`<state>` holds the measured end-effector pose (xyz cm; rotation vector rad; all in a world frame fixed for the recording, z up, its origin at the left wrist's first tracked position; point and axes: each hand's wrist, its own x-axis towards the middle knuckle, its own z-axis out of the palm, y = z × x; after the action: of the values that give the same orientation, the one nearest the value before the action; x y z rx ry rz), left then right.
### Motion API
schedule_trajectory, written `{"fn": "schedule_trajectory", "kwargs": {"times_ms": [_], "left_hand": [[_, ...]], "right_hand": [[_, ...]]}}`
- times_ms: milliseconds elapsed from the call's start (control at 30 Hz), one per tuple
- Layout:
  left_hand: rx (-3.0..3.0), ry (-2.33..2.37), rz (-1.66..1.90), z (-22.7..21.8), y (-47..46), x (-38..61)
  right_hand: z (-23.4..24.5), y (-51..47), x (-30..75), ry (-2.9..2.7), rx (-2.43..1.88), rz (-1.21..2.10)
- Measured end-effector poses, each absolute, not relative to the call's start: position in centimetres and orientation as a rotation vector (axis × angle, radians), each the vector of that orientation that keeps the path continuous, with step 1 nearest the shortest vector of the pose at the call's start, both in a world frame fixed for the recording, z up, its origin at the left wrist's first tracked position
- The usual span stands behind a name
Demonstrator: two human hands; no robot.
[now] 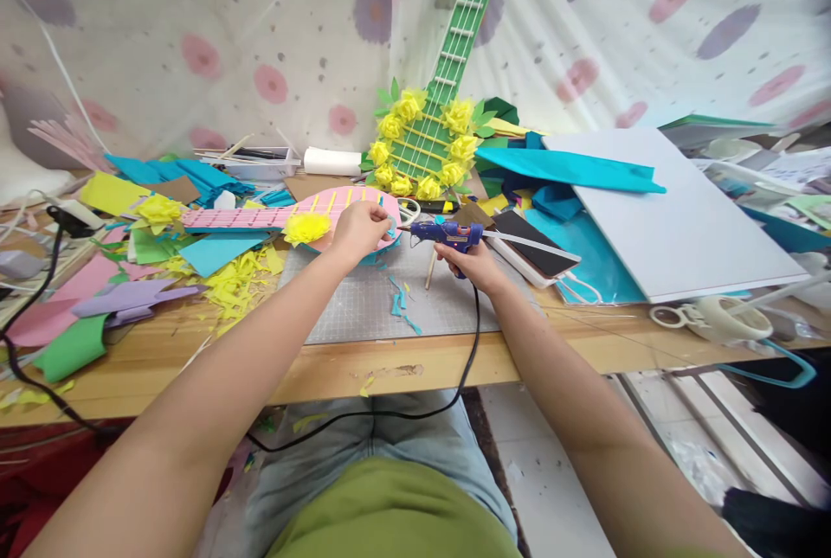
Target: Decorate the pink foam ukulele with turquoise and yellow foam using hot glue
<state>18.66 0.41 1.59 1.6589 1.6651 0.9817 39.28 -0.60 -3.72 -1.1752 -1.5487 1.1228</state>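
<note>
My right hand (pixel 473 264) is closed round the grip of a blue glue gun (pixel 447 234), whose nozzle points left toward my other hand. My left hand (pixel 361 229) is pinched on a small teal paper piece at the rim of a pink paper guitar (pixel 260 217) lying flat on the table. A yellow paper flower (pixel 305 227) sits on the guitar just left of that hand. Both hands hover over a grey cutting mat (pixel 363 303) with teal scraps on it. The gun's black cord (pixel 389 415) hangs over the table edge toward my lap.
A green paper guitar with yellow flowers (pixel 434 138) leans on the spotted cloth behind. A white board (pixel 675 212) and teal sheets lie at right, with a phone (pixel 533 253) and tape rolls (pixel 720 320). Paper scraps (pixel 117 298) cover the left.
</note>
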Motion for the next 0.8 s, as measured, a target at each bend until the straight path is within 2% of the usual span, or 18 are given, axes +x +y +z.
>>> {"fn": "schedule_trajectory", "kwargs": {"times_ms": [800], "left_hand": [[1.683,1.681,0.984,1.17,0.79,18.61]], "right_hand": [[-3.84,-0.40,38.99,-1.512,-1.174,1.150]]}}
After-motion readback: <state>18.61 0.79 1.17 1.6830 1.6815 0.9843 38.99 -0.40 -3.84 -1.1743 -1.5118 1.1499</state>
